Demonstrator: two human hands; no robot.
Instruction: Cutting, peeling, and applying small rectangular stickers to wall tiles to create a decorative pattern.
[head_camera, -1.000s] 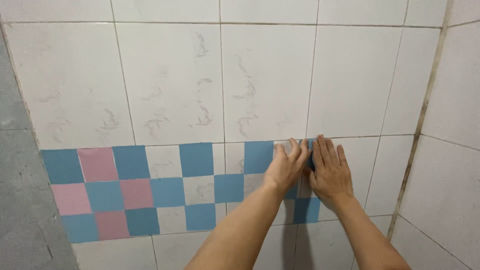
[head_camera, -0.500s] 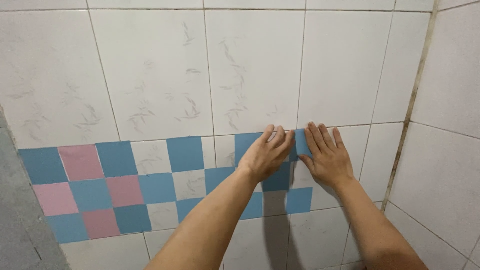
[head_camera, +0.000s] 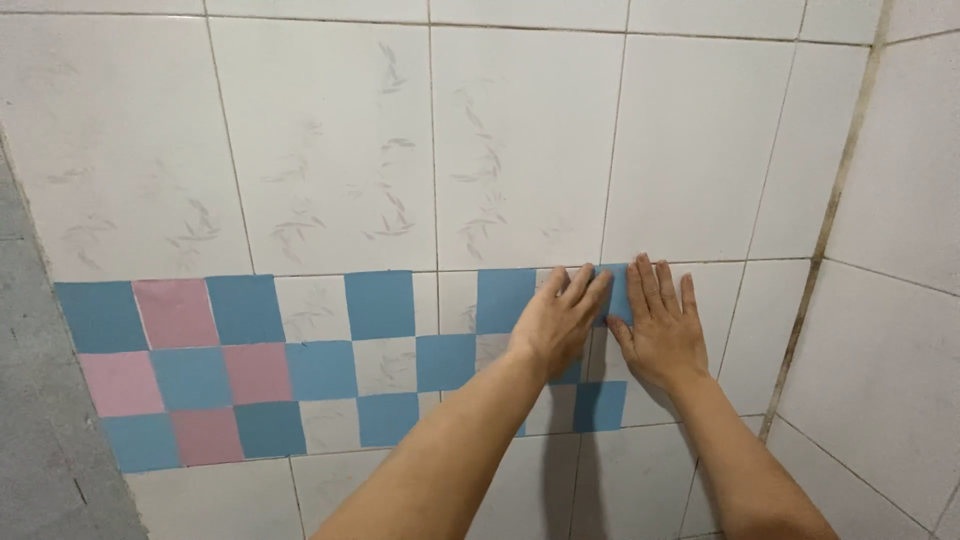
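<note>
Both my hands lie flat against a white tiled wall (head_camera: 330, 130). My left hand (head_camera: 560, 318) and my right hand (head_camera: 660, 325) sit side by side, fingers pointing up, pressing on a blue square sticker (head_camera: 615, 290) that shows between them. The sticker is at the right end of a checkered band of blue, pink and white squares (head_camera: 250, 370) running across the wall. Neither hand grips anything; the fingers are spread on the surface. Another blue square (head_camera: 600, 405) shows below my hands.
A wall corner with a dark, stained grout line (head_camera: 830, 220) runs down just right of my right hand, with more white tiles beyond it. A bare grey cement strip (head_camera: 40, 430) borders the band on the left.
The view has shifted slightly between frames. Both hands stay pressed on the same blue square with almost no movement.
</note>
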